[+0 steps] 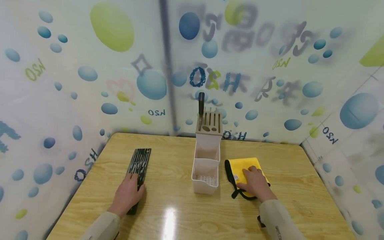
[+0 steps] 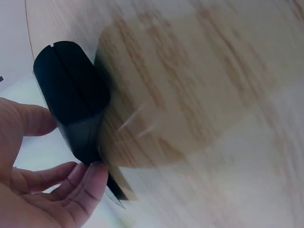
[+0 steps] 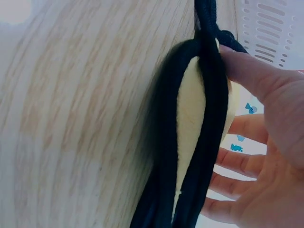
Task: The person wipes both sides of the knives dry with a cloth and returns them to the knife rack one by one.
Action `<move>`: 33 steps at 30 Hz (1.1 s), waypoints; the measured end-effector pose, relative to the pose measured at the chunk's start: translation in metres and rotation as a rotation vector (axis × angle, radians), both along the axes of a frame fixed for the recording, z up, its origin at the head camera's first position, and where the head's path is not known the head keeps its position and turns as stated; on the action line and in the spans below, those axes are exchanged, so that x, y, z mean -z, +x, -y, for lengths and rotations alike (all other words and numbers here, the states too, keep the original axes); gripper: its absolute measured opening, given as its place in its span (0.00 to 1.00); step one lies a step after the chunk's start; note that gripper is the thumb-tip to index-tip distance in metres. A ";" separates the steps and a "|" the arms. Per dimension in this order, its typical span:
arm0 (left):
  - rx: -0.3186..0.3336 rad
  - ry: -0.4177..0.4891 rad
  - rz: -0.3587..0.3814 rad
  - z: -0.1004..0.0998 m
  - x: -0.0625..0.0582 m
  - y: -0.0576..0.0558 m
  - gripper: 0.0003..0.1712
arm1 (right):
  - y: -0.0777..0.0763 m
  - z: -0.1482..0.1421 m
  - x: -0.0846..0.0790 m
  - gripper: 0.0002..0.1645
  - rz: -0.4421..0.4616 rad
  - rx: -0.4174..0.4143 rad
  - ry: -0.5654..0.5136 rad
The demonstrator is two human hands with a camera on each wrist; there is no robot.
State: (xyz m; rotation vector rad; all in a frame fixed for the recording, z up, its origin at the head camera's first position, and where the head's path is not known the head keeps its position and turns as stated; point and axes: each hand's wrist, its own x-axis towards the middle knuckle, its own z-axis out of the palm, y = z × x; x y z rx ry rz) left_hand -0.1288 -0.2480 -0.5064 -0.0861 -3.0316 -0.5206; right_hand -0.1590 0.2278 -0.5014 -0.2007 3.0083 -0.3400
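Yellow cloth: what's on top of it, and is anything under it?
The right hand rests on the yellow cloth. The table shows around it; whatever lies directly underneath is covered.

I count from afar one left hand [image 1: 127, 193], one right hand [image 1: 255, 181], one table [image 1: 168, 176], one pale caddy [image 1: 208, 140] with two bins [image 1: 205, 187], one black-handled utensil [image 1: 201, 101], one yellow cloth [image 1: 246, 164] and one dark streaked object [image 1: 141, 158].

The left hand [image 1: 127, 193] hides from me part of the dark streaked block [image 1: 139, 163], the right hand [image 1: 255, 184] part of the yellow cloth [image 1: 247, 162]; its white tag [image 1: 236, 177] is too small to read. The utensil caddy [image 1: 207, 140] conceals the black-handled tool's [image 1: 201, 103] tip. The surface's [image 1: 168, 166] near edge is cut off.
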 end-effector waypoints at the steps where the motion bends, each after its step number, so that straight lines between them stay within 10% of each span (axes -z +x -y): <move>1: -0.009 0.002 0.001 0.000 0.000 0.000 0.27 | 0.000 0.001 0.000 0.42 0.003 0.002 0.002; 21: -0.126 -0.092 0.206 -0.002 0.001 0.007 0.32 | -0.003 0.009 0.005 0.19 -0.088 0.040 0.051; 33: -0.144 -0.044 0.186 -0.002 0.001 0.008 0.25 | -0.004 0.014 0.006 0.10 -0.168 0.104 -0.004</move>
